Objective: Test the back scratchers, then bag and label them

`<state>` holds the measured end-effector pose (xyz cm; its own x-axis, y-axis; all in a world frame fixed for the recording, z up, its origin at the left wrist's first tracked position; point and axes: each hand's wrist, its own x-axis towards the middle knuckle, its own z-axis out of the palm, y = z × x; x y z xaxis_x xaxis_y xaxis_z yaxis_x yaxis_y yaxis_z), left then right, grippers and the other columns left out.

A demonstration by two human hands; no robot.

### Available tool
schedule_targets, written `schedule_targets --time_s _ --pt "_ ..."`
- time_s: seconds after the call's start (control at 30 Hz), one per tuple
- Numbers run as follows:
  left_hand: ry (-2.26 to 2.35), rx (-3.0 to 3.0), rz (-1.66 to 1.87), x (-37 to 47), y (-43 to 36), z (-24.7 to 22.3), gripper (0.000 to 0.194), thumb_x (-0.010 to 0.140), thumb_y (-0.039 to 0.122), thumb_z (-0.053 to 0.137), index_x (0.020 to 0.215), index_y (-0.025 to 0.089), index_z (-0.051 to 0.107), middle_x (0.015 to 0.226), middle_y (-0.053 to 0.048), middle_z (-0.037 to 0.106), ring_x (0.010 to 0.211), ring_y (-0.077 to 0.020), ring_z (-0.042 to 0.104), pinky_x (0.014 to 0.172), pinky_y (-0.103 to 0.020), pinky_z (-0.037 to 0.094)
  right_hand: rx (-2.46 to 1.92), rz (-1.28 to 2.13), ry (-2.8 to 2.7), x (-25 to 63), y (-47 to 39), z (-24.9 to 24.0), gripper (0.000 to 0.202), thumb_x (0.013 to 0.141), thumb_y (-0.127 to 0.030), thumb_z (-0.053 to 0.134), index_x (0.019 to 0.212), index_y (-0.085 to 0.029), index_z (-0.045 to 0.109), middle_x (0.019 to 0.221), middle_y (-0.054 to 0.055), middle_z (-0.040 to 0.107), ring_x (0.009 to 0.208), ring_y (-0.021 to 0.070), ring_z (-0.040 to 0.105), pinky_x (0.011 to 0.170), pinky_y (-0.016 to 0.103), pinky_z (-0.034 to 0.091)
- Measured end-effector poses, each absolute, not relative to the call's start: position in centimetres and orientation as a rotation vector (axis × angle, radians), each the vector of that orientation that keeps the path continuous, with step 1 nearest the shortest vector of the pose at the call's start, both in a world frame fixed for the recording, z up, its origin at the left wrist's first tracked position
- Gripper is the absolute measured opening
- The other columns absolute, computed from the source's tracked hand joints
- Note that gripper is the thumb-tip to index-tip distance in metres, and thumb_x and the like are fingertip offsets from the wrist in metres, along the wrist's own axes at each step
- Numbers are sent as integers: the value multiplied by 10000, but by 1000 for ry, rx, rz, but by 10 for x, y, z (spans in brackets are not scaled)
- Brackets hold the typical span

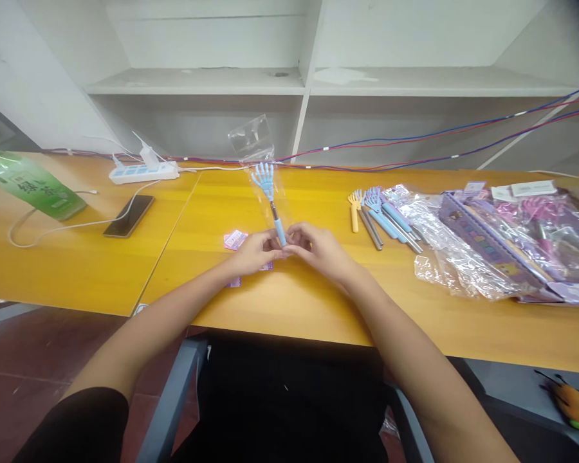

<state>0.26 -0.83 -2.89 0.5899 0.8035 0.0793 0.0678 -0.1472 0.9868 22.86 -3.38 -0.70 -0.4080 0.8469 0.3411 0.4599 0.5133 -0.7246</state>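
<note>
Pale blue, hand-shaped back scratcher (265, 183) in clear plastic, both hands (282, 244) pinching its handle above the yellow counter (299, 308).

Bottle (31, 183) cut off at left edge, box (492, 247) cropped at right, card print (235, 240) seemingly too small to read

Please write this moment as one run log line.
left hand: holding bagged blue scratcher | right hand: at its lower end | loose scratchers: on table
</note>
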Motion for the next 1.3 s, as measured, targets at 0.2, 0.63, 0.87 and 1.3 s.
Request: schedule_targets --time_s 0.2,0.63,0.87,1.3 --pt "766 1637 751 2 -11 -22 305 820 298 810 1092 173 748 871 -20 712 847 -180 677 841 -320 533 -990 885 -1877 225 -33 -6 309 915 -454 807 1073 -231 663 798 -8 645 701 163 596 673 319 487" --pt "819 1727 758 0 -5 -22 338 882 335 756 1176 171 722 869 -34 743 816 -193 707 757 -308 531 -994 1259 -1620 228 -26 -7 453 800 -538 890 1025 -195 697 805 -9 695 628 139 681 646 311 565" --pt "820 1763 744 -3 -5 -20 248 914 385 735 1045 176 712 837 -35 758 786 -190 716 710 -299 510 -1027 1315 -1581 232 -26 -3 475 747 -587 914 826 -205 644 772 20 750 662 161 706 696 332 580" --pt "701 1833 495 -11 -8 -5 238 909 391 749 975 175 673 827 -33 753 739 -164 696 685 -283 516 -1003 1421 -1742 234 -31 2 434 802 -559 877 921 -207 651 833 14 732 764 177 681 754 345 562"
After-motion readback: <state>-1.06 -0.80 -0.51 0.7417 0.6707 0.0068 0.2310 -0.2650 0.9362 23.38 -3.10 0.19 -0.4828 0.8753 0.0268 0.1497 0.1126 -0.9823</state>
